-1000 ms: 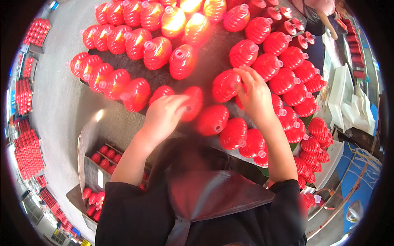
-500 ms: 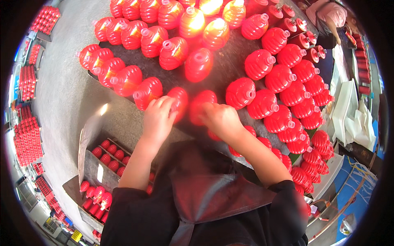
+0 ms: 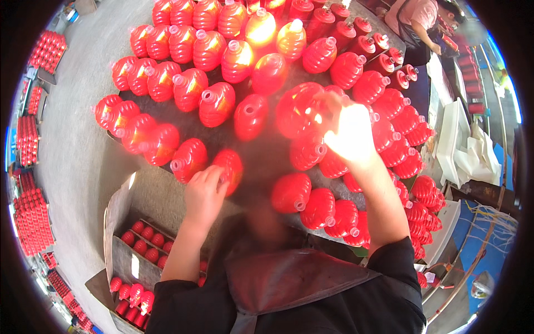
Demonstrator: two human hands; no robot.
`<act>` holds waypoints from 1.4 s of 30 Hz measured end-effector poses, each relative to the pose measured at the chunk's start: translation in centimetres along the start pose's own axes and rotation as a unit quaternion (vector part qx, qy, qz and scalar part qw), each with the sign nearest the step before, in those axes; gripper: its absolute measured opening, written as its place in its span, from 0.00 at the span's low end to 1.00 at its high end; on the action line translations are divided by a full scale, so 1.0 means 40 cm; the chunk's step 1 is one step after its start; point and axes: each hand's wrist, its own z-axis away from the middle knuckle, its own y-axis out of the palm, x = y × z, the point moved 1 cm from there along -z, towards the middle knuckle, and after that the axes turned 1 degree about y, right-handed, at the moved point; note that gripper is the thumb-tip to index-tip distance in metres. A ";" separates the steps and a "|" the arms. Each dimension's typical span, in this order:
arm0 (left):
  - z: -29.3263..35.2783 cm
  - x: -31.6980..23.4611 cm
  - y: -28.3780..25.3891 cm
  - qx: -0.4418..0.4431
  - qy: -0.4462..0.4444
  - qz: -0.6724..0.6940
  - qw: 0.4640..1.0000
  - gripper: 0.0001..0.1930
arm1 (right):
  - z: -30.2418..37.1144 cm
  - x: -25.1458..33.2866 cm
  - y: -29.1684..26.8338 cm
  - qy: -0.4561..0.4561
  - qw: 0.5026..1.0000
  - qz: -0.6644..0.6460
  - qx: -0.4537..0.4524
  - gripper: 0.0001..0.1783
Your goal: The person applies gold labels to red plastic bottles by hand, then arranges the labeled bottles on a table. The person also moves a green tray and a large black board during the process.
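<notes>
Rows of red, ribbed, lantern-shaped plastic bottles with short clear necks lie on a dark board. My left hand (image 3: 204,193) is closed at the near end of one bottle (image 3: 229,168), at the board's front edge. Further right and forward, my right hand (image 3: 351,129) is closed at the right side of another bottle (image 3: 299,109), which looks blurred and larger than those around it. Strong glare washes out the back of that hand, and its exact grip is hard to see. Neighbouring bottles (image 3: 291,192) lie just below my right forearm.
A partitioned box (image 3: 127,250) with smaller red pieces stands at lower left. Darker red cylinders (image 3: 342,34) stand at the back right, near a person in pink (image 3: 417,15). White trays (image 3: 453,133) lie at right. Stacks of red goods (image 3: 33,220) line the far left.
My right hand has moved forward and right with a bottle. My left hand and its bottle have shifted slightly nearer. The whole view has turned a little.
</notes>
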 end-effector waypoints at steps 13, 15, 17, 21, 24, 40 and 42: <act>0.008 -0.002 -0.006 -0.025 0.013 0.011 1.000 0.21 | -0.181 -0.225 0.151 0.079 0.993 0.078 -0.036 0.13; 0.009 0.000 -0.004 -0.023 0.012 0.013 1.000 0.21 | -0.188 -0.230 0.162 0.083 0.994 0.068 -0.023 0.14; 0.009 0.001 -0.002 -0.035 0.017 0.017 0.999 0.21 | -0.186 -0.233 0.150 0.098 0.993 0.060 0.010 0.15; 0.010 0.001 0.003 -0.031 0.006 0.021 0.999 0.22 | -0.162 -0.239 0.047 0.077 0.970 0.224 -0.048 0.22; 0.006 -0.002 0.001 -0.024 0.019 0.016 0.999 0.22 | -0.103 -0.255 -0.014 0.201 0.946 0.250 0.048 0.27; -0.161 -0.262 0.107 0.054 0.182 0.132 0.973 0.24 | 0.021 -0.336 0.014 0.139 0.986 0.090 -0.007 0.24; -0.210 -0.298 0.169 0.054 0.228 0.141 0.962 0.28 | 0.066 -0.309 -0.023 0.165 0.975 0.147 -0.028 0.23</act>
